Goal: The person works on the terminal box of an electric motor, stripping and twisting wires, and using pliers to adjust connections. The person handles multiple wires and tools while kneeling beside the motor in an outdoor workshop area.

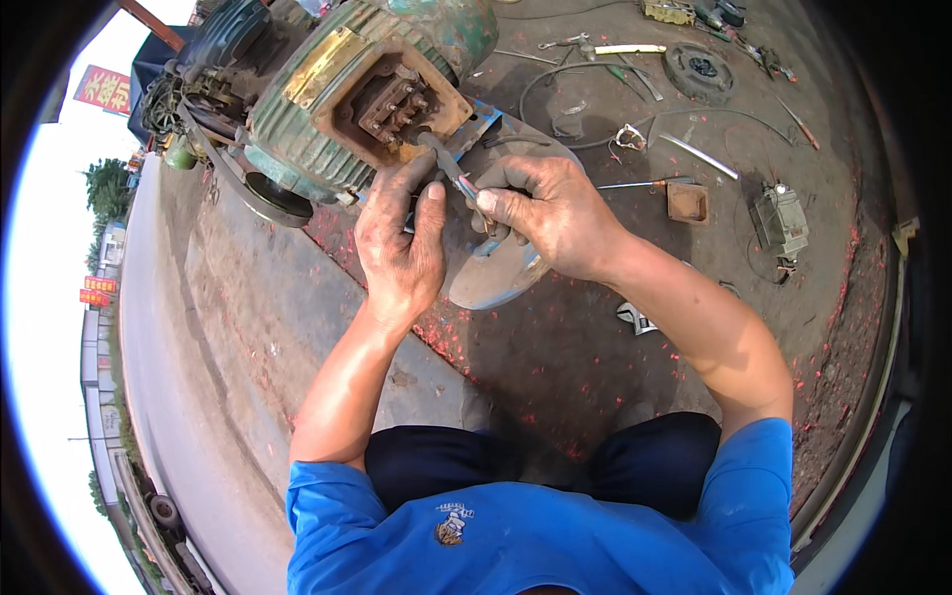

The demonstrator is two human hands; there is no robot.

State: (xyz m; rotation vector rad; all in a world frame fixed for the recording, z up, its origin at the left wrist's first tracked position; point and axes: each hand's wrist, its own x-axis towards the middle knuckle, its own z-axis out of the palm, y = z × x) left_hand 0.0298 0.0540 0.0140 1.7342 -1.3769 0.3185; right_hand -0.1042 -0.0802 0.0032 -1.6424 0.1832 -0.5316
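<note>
A ribbed green electric motor [302, 109] stands at the upper left with its terminal box [342, 119] uncovered, showing rusty terminals [397, 104] inside. From the box's lower edge runs a thick grey cable [443, 156] whose end splits into thin coloured wires. My left hand [402, 238] is closed about the cable just below the box, thumb up. Close by on its right, my right hand [555, 213] pinches the wire ends between thumb and fingers; some of the wires are hidden behind the fingers. Beneath both hands lies a rounded bluish-grey metal plate [486, 283].
An adjustable wrench [635, 318] lies right of the plate. Farther right are a screwdriver [645, 183], a small rusty square box [688, 202], a grey metal housing [780, 220] and a small wheel [700, 71]. A black belt-driven machine [213, 109] adjoins the motor; a road runs along the left.
</note>
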